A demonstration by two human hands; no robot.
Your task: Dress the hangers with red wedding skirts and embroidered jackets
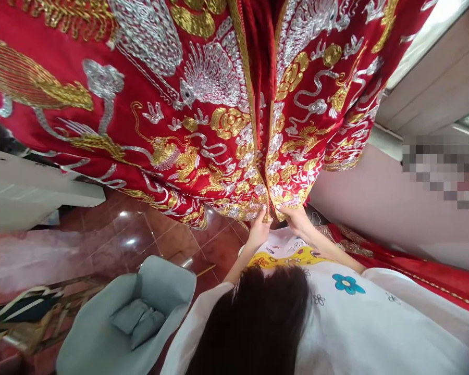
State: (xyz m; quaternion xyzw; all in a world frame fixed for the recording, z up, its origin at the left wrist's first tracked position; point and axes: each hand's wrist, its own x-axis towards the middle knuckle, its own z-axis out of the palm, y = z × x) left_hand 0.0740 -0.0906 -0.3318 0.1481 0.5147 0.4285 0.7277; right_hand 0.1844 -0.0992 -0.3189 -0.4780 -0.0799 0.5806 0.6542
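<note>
A red jacket (219, 151), thickly embroidered in gold and silver with birds, dragons and flowers, hangs in front of me and fills the upper view. Its two front edges meet near the middle, trimmed in gold braid. My left hand (261, 223) pinches the bottom corner of the left front edge, thumb on top. Close beside it, my right hand (294, 217) grips the matching corner of the right front edge. The fingers under the hem are mostly hidden. Red cords hang in the gap between the fronts. One sleeve (352, 130) drops at the right.
A pale blue-grey chair (97, 317) with a grey cushion (140, 319) stands lower left on the shiny reddish tiled floor (140, 229). White furniture (62, 190) is at the left. Red fabric with gold trim (433, 281) lies along the right. My dark hair and white shirt show below.
</note>
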